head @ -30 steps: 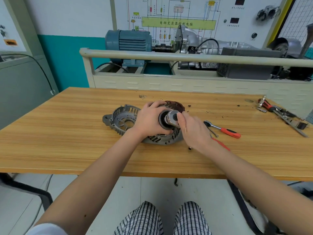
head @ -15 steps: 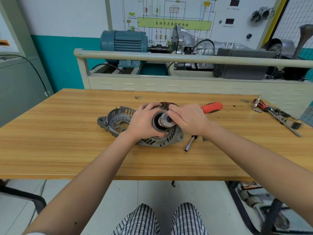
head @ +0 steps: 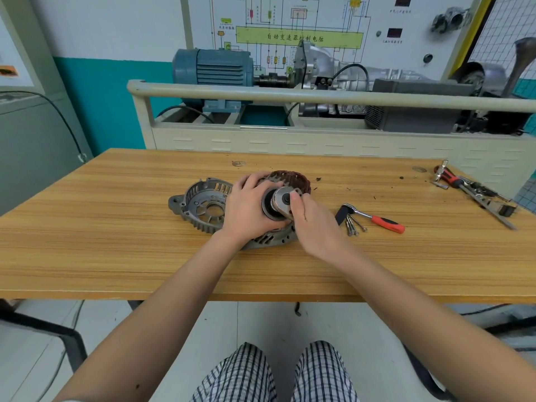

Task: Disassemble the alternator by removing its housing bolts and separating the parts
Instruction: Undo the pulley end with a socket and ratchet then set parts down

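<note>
The table holds the alternator in the middle. The loose cover sits beside it. The left hand wraps it. The right hand dropped its screwdriver and now pinches the shaft, ready to pull.

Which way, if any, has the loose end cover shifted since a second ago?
No. The end cover lies in the same spot on the table, near-left of the dark knot.

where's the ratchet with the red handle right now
In the head view the red-handled ratchet lies on the wooden table, just right of the right hand, with a few loose bolts beside its head.
</note>
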The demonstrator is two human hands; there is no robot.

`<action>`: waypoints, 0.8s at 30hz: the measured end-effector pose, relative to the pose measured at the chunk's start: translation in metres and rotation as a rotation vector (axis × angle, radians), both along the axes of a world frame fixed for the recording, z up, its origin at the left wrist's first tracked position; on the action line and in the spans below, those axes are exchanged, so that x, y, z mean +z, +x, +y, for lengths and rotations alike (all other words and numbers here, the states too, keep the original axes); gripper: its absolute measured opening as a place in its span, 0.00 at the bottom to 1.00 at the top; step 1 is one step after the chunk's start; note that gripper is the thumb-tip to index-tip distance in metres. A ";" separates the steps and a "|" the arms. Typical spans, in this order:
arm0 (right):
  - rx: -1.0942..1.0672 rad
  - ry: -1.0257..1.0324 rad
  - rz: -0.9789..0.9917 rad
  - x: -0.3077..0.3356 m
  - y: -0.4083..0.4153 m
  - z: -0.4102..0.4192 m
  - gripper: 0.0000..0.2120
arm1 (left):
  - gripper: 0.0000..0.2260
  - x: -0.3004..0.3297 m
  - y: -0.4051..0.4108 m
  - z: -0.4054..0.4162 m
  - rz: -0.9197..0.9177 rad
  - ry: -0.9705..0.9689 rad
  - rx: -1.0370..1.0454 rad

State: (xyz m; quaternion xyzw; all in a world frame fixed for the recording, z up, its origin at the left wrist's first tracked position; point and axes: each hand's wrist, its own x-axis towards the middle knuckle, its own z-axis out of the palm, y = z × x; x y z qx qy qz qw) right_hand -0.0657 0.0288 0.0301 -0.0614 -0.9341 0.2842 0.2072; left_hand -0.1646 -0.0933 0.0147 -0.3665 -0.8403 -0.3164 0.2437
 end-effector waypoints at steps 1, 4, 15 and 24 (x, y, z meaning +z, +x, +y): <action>-0.021 -0.034 -0.004 -0.002 0.000 -0.003 0.23 | 0.31 -0.001 0.002 0.001 0.008 0.016 0.007; -0.047 -0.220 -0.002 -0.011 0.000 -0.012 0.23 | 0.30 -0.007 0.007 0.002 -0.002 0.047 0.050; 0.151 0.060 -0.139 0.012 0.004 0.006 0.19 | 0.31 -0.001 0.000 -0.003 -0.052 0.041 -0.014; 0.340 0.577 -0.283 0.058 -0.018 0.039 0.10 | 0.31 0.008 -0.018 -0.008 -0.061 -0.062 -0.163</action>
